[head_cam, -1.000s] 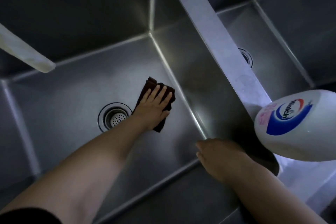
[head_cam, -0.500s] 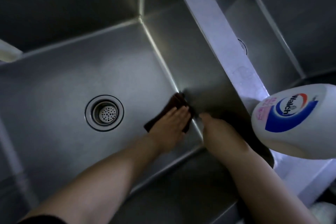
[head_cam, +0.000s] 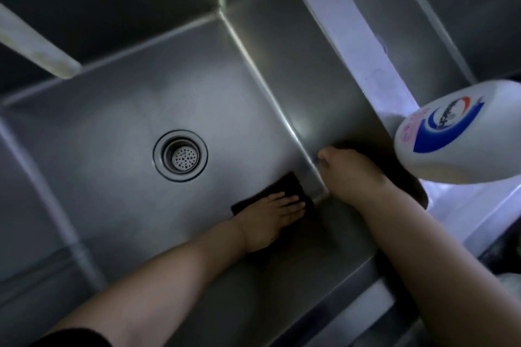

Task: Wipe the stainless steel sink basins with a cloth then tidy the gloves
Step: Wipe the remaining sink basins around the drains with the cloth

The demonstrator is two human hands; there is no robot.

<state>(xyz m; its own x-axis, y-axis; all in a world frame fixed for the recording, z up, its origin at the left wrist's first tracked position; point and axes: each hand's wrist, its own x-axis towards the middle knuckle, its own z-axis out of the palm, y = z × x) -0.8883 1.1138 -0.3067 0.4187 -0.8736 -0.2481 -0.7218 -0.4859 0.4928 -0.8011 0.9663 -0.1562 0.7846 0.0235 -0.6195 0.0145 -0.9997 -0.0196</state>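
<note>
Over the preceding second the left hand (head_cam: 270,217), fingers flat and pressing the dark brown folded cloth (head_cam: 270,191), had carried it from beside the round perforated drain (head_cam: 180,155) to the near right corner of the stainless steel sink basin (head_cam: 118,127). The floor stroke was judged nearly complete there. The right hand (head_cam: 349,175) rested against the right wall, fingers hidden, state undeterminable. The corner seams blocked travel rightward; open floor lay leftward and toward the far wall. No gloves were visible.
</note>
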